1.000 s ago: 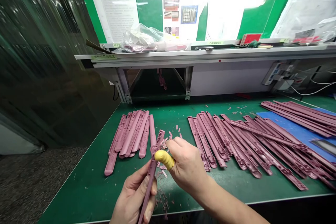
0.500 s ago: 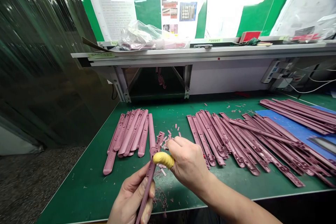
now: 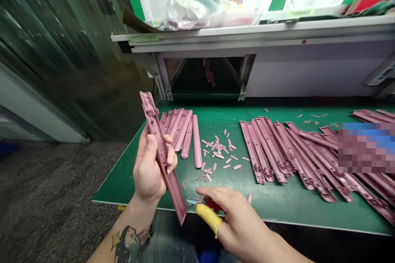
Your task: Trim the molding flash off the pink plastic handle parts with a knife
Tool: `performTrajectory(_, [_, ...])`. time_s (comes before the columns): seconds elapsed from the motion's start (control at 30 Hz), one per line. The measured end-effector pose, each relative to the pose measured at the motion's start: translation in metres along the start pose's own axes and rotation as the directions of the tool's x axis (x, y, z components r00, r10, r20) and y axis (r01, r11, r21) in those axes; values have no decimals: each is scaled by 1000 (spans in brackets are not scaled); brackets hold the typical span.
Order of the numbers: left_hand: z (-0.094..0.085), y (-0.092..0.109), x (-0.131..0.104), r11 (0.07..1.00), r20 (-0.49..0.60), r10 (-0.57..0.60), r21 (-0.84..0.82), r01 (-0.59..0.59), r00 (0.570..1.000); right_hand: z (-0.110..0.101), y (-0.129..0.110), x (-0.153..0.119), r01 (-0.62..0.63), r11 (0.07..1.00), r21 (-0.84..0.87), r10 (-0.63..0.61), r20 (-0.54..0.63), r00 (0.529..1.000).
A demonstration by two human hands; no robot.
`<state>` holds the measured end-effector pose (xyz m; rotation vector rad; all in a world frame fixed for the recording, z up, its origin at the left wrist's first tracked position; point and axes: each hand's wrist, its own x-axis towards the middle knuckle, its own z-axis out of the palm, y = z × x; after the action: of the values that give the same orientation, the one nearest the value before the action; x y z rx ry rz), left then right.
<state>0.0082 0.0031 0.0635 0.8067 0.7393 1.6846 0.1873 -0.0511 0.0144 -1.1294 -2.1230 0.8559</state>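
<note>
My left hand (image 3: 149, 176) is closed around a long pink plastic strip (image 3: 175, 195), holding it tilted above the bench's front left. The strip's hollow, ribbed side faces up. Lower and to the right, apart from the strip, my right hand (image 3: 239, 213) wears a yellow cover on its thumb. It is curled around a small red-handled knife (image 3: 213, 205), whose thin pale blade points left; most of the handle is hidden by the fingers. Small pink offcuts (image 3: 219, 148) lie scattered on the green bench (image 3: 222, 189) beyond my hands.
A row of pink strips (image 3: 182, 131) lies behind my left hand, with one separate strip (image 3: 197, 144) beside it. A larger spread of strips (image 3: 277, 152) covers the right side. A metal shelf (image 3: 231, 33) carrying a plastic bag (image 3: 194, 8) crosses the back.
My left hand has raised and turned the strip, so its top now leans left. My right hand has moved away from it, down and right. The view has shifted left and downward.
</note>
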Motion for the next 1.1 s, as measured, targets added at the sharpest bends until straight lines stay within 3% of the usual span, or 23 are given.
performTrajectory(0.13, [12, 5, -14, 940, 70, 302, 141, -309, 951, 26, 5, -3, -30, 995, -99, 34, 39, 999])
performTrajectory(0.23, [19, 5, -29, 869, 167, 407, 232, -437, 898, 28, 6, 2, -14, 990, -142, 22, 58, 998])
performTrajectory(0.3, [21, 5, -36, 859, 211, 405, 245, -449, 890, 26, 6, 7, -19, 985, -172, 26, 40, 999])
performTrajectory(0.43, [19, 8, -40, 905, 274, 294, 227, -359, 916, 22, 10, 13, -50, 971, -234, 46, -24, 999])
performTrajectory(0.53, [15, 15, -34, 943, 303, 252, 137, -303, 919, 17, 16, 11, 12, 995, -99, -13, -10, 1000])
performTrajectory(0.6, [12, 21, -28, 958, 271, 252, 68, -279, 929, 15, 20, 6, -9, 995, 104, 10, -14, 1000])
performTrajectory(0.7, [9, 25, -15, 962, 142, 270, -2, -273, 952, 20, 20, -2, -78, 950, 303, 119, -118, 986])
performTrajectory(0.77, [6, 22, -6, 966, 46, 259, -29, -258, 965, 29, 16, -5, 29, 952, 304, 34, -201, 979])
performTrajectory(0.87, [-3, 9, 5, 969, -109, 242, 75, -235, 964, 38, 7, -2, 229, 934, 275, -164, -240, 957])
performTrajectory(0.9, [-9, 4, 7, 934, -125, 314, 219, -283, 941, 37, 5, 0, 217, 933, 287, -151, -234, 960])
performTrajectory(0.93, [-15, -1, 6, 842, -91, 427, 403, -359, 900, 33, 4, 3, 161, 938, 307, -94, -222, 970])
performTrajectory(0.97, [-22, -4, 4, 673, 11, 545, 590, -446, 838, 27, 3, 6, 82, 938, 337, -15, -197, 980])
performTrajectory(1.0, [-29, -7, 1, 416, 203, 619, 735, -536, 759, 18, 2, 8, 4, 927, 375, 57, -154, 986])
performTrajectory(1.03, [-35, -8, -4, 206, 416, 572, 762, -615, 707, 8, 2, 10, -60, 902, 428, 109, -93, 990])
performTrajectory(1.07, [-41, -8, -8, 29, 633, 427, 704, -709, 646, -3, 2, 11, -110, 863, 493, 134, -13, 991])
performTrajectory(1.1, [-46, -6, -12, -38, 783, 246, 597, -802, 571, -14, 2, 11, -148, 818, 556, 129, 74, 989])
